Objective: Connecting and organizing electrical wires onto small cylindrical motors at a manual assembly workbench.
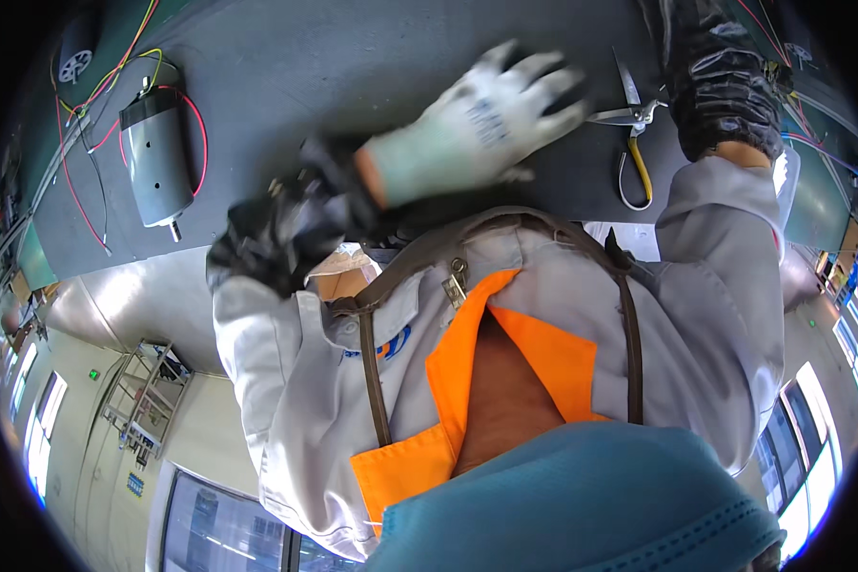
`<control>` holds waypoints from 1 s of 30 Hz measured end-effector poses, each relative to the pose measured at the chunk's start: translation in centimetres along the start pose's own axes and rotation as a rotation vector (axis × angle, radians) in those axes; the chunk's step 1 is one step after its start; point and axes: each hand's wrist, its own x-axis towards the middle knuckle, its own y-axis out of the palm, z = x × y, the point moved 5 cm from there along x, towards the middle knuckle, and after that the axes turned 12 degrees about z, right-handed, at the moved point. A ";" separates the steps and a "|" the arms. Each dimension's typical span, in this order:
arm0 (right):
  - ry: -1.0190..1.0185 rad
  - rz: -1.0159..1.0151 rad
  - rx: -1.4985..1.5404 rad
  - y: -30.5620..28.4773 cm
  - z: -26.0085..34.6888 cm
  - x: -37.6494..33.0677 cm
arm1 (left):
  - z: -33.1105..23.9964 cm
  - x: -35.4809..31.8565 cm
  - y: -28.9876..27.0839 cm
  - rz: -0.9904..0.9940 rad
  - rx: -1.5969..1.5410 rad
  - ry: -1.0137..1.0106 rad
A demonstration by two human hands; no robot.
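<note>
My left hand [491, 119], in a white work glove with a pale green cuff, is held over the dark tabletop [296, 86]. Its fingers are apart and a little bent, slightly blurred, and nothing shows in them. Close to its fingertips on the right lies an opened pair of shears [637, 114] with metal blades and a yellow-covered handle. My right forearm, in a shiny black sleeve cover [725, 91], reaches up past the top edge, so the hand itself is out of sight.
A grey cylindrical motor [154, 157] with red and yellow wires lies on the left. More loose wires [67, 143] run along the table's left side. At the upper left is a dark cylinder with a light wheel-like end [74, 65]. Coloured wires [810, 143] show at the far right.
</note>
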 end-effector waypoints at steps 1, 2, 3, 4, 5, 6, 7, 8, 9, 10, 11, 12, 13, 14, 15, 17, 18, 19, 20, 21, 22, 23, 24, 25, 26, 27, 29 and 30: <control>0.154 0.170 0.443 1.6 1.3 -0.9 | 0.6 1.7 0.7 -0.078 0.105 0.018; 0.136 0.181 0.517 1.7 2.6 -1.5 | 0.9 3.3 0.9 -0.076 0.113 0.022; 0.119 0.158 0.545 1.6 2.2 -1.7 | 1.2 5.4 1.0 -0.007 0.072 0.048; 0.112 0.162 0.583 2.2 1.5 -1.5 | 1.3 7.4 1.2 0.063 0.037 0.071; 0.103 0.160 0.617 2.4 0.2 -1.0 | 1.1 9.5 1.4 0.050 0.051 0.097; 0.125 0.169 0.661 3.2 0.3 -1.0 | 0.6 11.2 1.7 0.105 0.094 0.195; 0.150 0.175 0.702 3.8 0.0 -1.0 | -0.1 12.9 2.1 0.159 0.135 0.299; 0.147 0.106 0.683 2.9 -1.1 -0.5 | -1.1 15.2 2.2 0.142 0.159 0.321; 0.123 0.109 0.755 3.4 -0.1 -0.8 | -1.3 16.6 2.7 0.168 0.093 0.293; 0.130 0.084 0.744 4.0 0.1 -1.4 | -1.1 17.2 3.6 0.197 0.019 0.271; 0.136 0.058 0.735 4.6 0.4 -2.2 | -0.9 16.6 4.4 0.200 0.039 0.264; 0.066 0.028 0.743 4.9 0.3 -3.3 | -0.8 15.6 4.4 0.021 0.027 0.267; -0.009 0.034 0.770 6.3 1.8 -4.8 | 0.0 13.5 4.0 -0.145 0.012 0.237; 0.107 0.135 0.632 6.1 5.9 -9.3 | 1.2 10.2 2.9 -0.241 0.081 0.139; 0.079 0.061 0.465 5.5 6.5 -12.0 | 1.9 7.0 1.2 -0.225 0.024 0.063; -0.397 -0.218 0.930 7.5 -0.8 -15.2 | 4.0 2.8 -1.2 -0.758 -0.088 0.067; -0.105 0.011 0.943 7.6 4.7 -20.0 | 7.2 -0.7 -1.7 -0.694 -0.065 -0.223; 0.173 0.228 0.890 5.3 9.7 -26.3 | 8.3 -2.4 -4.1 -0.847 0.060 -0.282; 0.181 0.277 0.799 5.2 9.6 -29.4 | 7.8 -2.3 -5.4 -0.749 0.000 -0.343; 0.180 0.334 0.708 5.5 9.5 -31.8 | 7.2 -2.5 -6.0 -0.653 -0.053 -0.411; 0.108 0.373 0.643 5.0 10.9 -34.4 | 6.9 -2.5 -5.5 -0.606 -0.085 -0.342; 0.031 0.415 0.586 4.8 12.2 -36.4 | 6.2 -2.7 -5.2 -0.555 -0.114 -0.278; -0.300 0.243 0.386 4.9 12.6 -37.8 | 4.9 -3.1 -5.5 -0.578 -0.062 -0.257; -0.295 0.249 0.395 4.6 11.6 -39.2 | 4.3 -4.1 -5.1 -0.568 -0.065 -0.263; -0.353 0.221 0.237 2.8 12.5 -39.8 | 4.4 -5.7 -4.5 -0.553 -0.088 -0.302; -0.405 0.191 0.077 1.4 13.5 -40.0 | 4.4 -7.0 -4.0 -0.538 -0.117 -0.339; -0.719 -0.024 -0.310 0.6 15.8 -38.1 | 4.3 -9.2 -3.6 -0.568 -0.160 -0.341; -0.729 -0.066 -0.429 1.5 15.8 -36.6 | 4.9 -9.9 -3.0 -0.567 -0.198 -0.392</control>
